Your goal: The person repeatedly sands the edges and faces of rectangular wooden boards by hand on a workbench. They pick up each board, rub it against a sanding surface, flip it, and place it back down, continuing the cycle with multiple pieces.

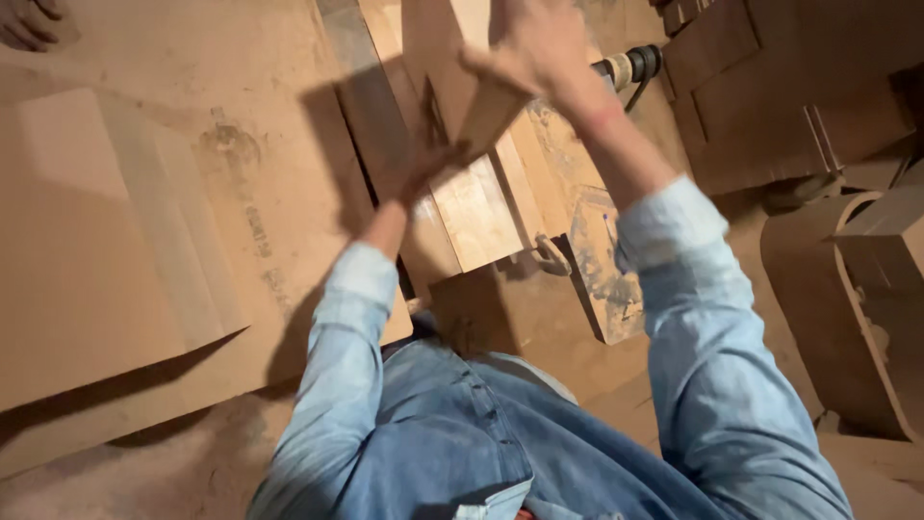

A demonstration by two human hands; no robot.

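Both my arms, in light blue denim sleeves, reach forward over the workshop floor. My right hand (539, 46) grips the upper end of a short wooden plank (486, 114), which is tilted and lifted off the floor. My left hand (423, 169), in shadow, holds the plank's lower end from underneath. The plank hangs above a stack of pale cut planks (481, 217) lying on the floor.
Large flat boards (144, 241) cover the floor at left. A power tool (630, 65) lies beyond my right hand. A stained board (602, 274) and a small metal hook (553, 258) sit near my knees. Curved wooden parts (847, 289) stand at right. Another person's hand (29, 21) shows top left.
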